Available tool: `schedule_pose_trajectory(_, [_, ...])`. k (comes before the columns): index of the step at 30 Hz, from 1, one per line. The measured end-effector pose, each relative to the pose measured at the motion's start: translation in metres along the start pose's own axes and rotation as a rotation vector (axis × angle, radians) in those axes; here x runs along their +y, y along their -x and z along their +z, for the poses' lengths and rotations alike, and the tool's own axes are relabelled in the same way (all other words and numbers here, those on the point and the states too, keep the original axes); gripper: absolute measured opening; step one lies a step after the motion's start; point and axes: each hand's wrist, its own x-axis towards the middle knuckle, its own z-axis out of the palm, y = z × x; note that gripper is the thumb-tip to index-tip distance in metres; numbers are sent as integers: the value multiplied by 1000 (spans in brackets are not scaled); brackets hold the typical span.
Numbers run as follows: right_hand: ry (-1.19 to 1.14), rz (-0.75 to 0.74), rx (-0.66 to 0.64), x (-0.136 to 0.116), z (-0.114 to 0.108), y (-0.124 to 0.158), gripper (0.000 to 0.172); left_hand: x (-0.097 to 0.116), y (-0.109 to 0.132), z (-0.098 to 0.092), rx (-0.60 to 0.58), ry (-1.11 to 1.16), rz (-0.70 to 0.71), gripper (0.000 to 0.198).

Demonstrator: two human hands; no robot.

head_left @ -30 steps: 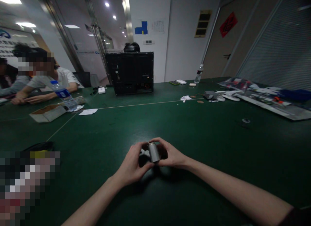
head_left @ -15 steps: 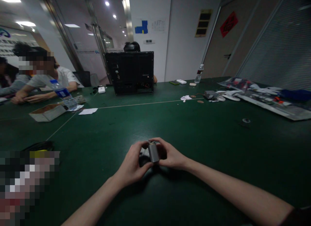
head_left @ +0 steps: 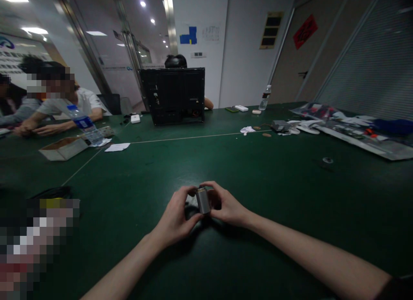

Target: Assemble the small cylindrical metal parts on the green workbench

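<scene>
A small grey metal cylinder [head_left: 203, 200] is held upright just above the green table [head_left: 258, 175], near the front middle. My left hand [head_left: 176, 218] grips it from the left with curled fingers, and something dark sits between my palms below it. My right hand [head_left: 227, 205] closes round it from the right, thumb and fingers pinched at its top.
A black computer case [head_left: 174, 95] stands at the far middle with a person behind it. A cardboard box [head_left: 63, 148], a water bottle [head_left: 84, 125] and paper lie far left beside seated people. Bags and parts [head_left: 351, 130] clutter the far right. A small ring [head_left: 327, 160] lies at right.
Both hands and the cylinder have shifted slightly away from me; the grip is the same. The person behind the black case has leaned into sight.
</scene>
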Motion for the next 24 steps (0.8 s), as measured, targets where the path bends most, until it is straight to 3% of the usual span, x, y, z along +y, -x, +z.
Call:
schedule_pose_trajectory(14, [-8, -9, 6, 0, 0, 0, 66, -2, 0, 1, 10, -50, -7, 56])
schedule_pose_trajectory(24, [-53, 28, -38, 4, -3, 0, 65, -4, -1, 2, -19, -60, -32, 48])
